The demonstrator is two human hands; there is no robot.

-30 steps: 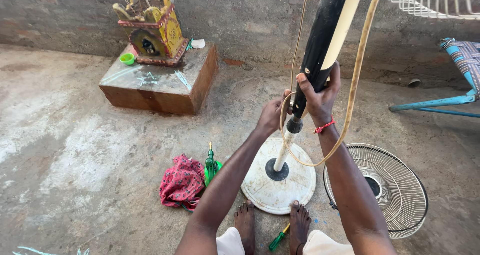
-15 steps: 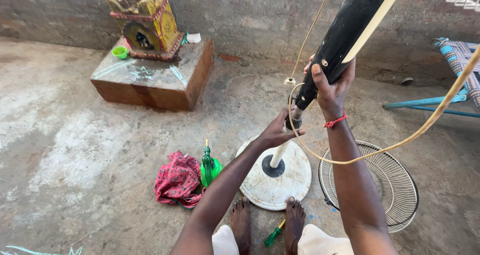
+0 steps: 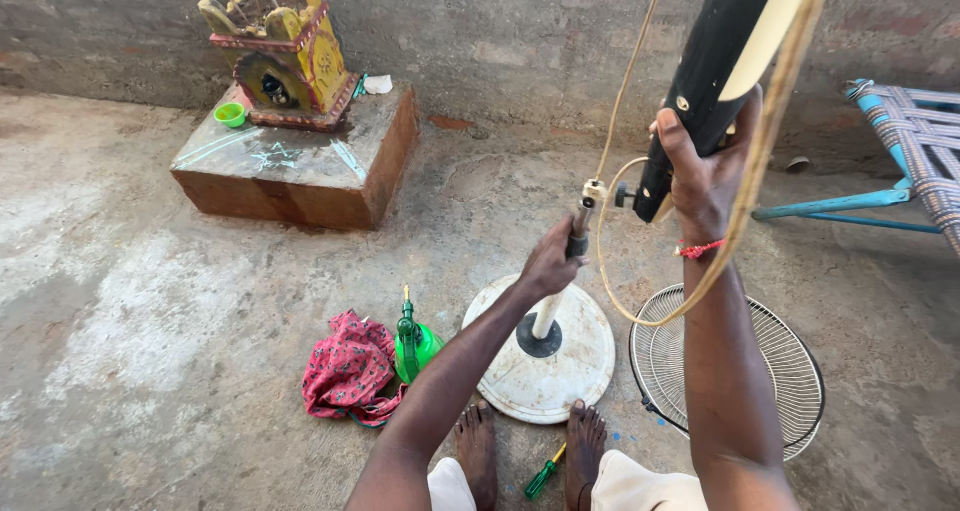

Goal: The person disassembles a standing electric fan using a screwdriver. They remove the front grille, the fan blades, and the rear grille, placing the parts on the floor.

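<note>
My right hand (image 3: 700,166) grips the lower end of a black fan column (image 3: 715,76), lifted clear of its stand and tilted up to the right. A tan power cord (image 3: 640,301) loops down from it. My left hand (image 3: 553,261) is closed around the top of the thin inner pole (image 3: 560,291), which rises from the round white fan base (image 3: 545,356) on the floor. My bare feet rest at the base's near edge.
A round wire fan grille (image 3: 745,371) lies right of the base. A green spray bottle (image 3: 412,341) and a red cloth (image 3: 348,369) lie left of it, a green-handled screwdriver (image 3: 540,476) between my feet. A small shrine on a brick block (image 3: 300,166) stands back left, a blue cot (image 3: 900,141) right.
My right hand has lifted the black column up and to the right, off the inner pole. My left hand slid to the pole's top and holds it.
</note>
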